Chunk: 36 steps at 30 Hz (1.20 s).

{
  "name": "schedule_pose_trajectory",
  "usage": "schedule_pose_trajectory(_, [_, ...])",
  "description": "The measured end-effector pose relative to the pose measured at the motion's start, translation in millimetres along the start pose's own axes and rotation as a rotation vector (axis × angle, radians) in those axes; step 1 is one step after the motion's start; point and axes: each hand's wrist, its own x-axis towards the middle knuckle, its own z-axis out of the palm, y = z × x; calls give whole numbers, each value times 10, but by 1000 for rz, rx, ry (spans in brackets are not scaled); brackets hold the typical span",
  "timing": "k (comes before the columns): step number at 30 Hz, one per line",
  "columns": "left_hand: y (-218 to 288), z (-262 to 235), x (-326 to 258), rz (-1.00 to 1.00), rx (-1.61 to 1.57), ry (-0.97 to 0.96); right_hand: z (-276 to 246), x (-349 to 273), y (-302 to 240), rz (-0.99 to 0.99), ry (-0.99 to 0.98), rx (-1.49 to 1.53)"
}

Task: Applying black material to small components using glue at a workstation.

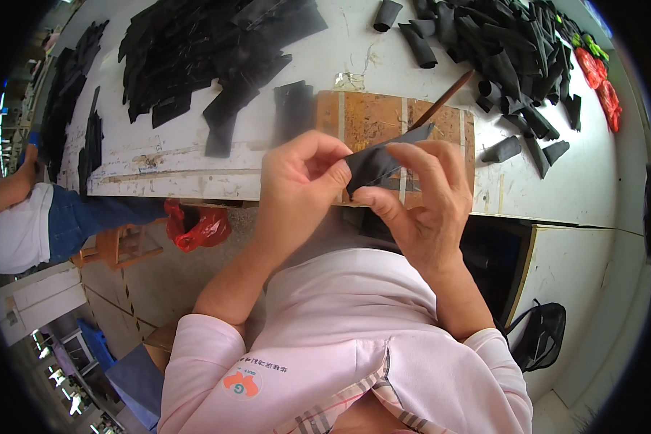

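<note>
Both hands hold one black fabric piece (375, 163) up in front of the chest, just near of the tabletop (579, 181) edge, seemingly so it can be folded or turned; the left hand (300, 181) has its grip pinched on the piece's left end, thumb against fingertips; the right hand (423, 199) grasps the lower right edge, fingers spread above it; beyond lie a wooden board (372, 116), a thin stick (445, 98), and heaps of black pieces (210, 50) far left and right.

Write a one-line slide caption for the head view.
Left hand and right hand pinch a black fabric piece above a wooden board on a white table.
</note>
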Motion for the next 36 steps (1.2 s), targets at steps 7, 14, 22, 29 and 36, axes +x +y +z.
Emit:
schedule_pose_trajectory(7, [-223, 342, -88, 486, 565, 379, 111, -86, 48, 62, -10, 103])
schedule_pose_trajectory(14, [-267, 201, 12, -150, -631, 119, 201, -179, 156, 296, -5, 195])
schedule_pose_trajectory(22, [-375, 386, 69, 285, 115, 367, 220, -246, 245, 971, -194, 1634])
schedule_pose_trajectory(29, [-265, 248, 56, -101, -525, 2, 195, -246, 363, 935, -209, 1438])
schedule_pose_trajectory(36, [48, 150, -106, -139, -799, -596, -63, -128, 166, 533, -241, 1536])
